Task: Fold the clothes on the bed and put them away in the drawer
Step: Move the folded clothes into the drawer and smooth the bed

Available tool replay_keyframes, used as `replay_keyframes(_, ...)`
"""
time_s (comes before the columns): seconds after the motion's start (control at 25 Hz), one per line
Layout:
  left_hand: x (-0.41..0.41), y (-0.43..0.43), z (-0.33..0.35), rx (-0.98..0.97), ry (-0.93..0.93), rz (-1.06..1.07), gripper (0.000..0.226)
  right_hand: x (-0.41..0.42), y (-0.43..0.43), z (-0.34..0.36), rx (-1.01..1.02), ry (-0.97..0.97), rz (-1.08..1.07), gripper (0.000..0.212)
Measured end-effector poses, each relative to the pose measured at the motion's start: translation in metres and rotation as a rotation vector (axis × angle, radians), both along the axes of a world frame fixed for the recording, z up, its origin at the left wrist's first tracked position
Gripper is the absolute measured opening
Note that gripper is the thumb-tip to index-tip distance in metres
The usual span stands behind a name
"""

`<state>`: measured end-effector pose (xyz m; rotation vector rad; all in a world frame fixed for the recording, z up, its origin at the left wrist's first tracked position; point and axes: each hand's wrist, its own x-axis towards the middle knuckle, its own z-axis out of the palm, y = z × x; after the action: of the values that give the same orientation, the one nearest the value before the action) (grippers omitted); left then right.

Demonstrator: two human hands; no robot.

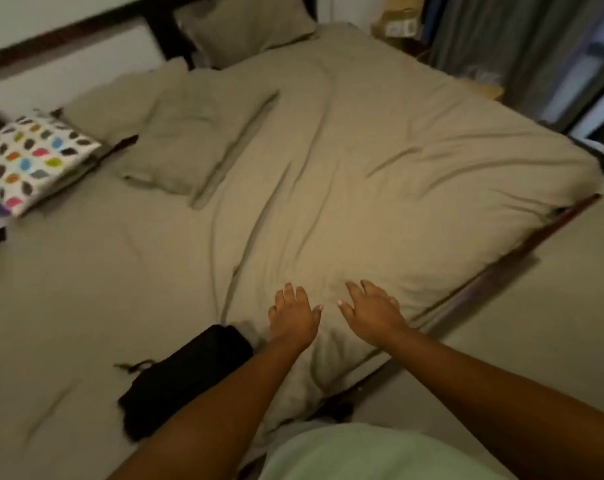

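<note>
As things lie on the bed [68, 289], I list them so.

Left hand [293, 315]: palm down over the near corner of the duvet [362, 168], fingers straight and spread, holding nothing.

Right hand [373, 317]: the same, palm down, fingers spread and empty. It is just beside the left, with a small gap between the thumbs. Whether either palm presses the duvet or hovers above it, I cannot tell.

Black garment [175, 386]: the only piece of clothing I can make out. It is a compact dark bundle on the sheet near the bed's edge, to the left of my left hand and closer to my body, right against my left forearm. Its long axis runs from near-left to far-right, roughly along that forearm, and a short cord trails from its left side. Whether it is properly folded is unclear.

Nearer hand: the left, plainly. The right would have to cross over the left arm to reach the bundle. I judge the next reach belongs to the left hand, drawn back and leftward.

Drawer: not in view.

Also present: a pillow [189, 140] and a spotted cushion [30, 161] at far left.
</note>
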<state>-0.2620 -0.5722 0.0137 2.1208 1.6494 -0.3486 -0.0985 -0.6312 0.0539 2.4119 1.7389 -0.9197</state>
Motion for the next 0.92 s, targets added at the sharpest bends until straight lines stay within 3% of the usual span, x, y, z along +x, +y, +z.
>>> replay_keyframes(0.28,-0.132,-0.038,-0.029,-0.097,-0.039,0.508,0.073,-0.132,0.039,-0.018,-0.079,0.029,0.472,0.065)
replay_keyframes(0.44,-0.167,-0.073,-0.052,-0.084,-0.154,0.851,0.072,-0.167,0.034,-0.043,-0.189,0.086,0.547,0.067)
replay_keyframes(0.56,-0.186,-0.086,-0.074,-0.08,-0.398,1.315,0.071,-0.187,0.035,-0.062,-0.278,0.16,0.534,0.068)
replay_keyframes(0.68,-0.201,-0.076,-0.09,-0.153,-0.749,1.751,0.083,-0.205,0.05,-0.08,-0.3,0.237,0.463,0.073)
replay_keyframes(0.84,-0.214,-0.055,-0.119,-0.12,-1.284,2.118,0.09,-0.234,0.08,-0.112,-0.405,0.415,0.142,0.087)
replay_keyframes(0.92,-0.22,-0.048,-0.133,-0.072,-1.418,2.276,0.082,-0.249,0.087,-0.131,-0.466,0.494,-0.046,0.111)
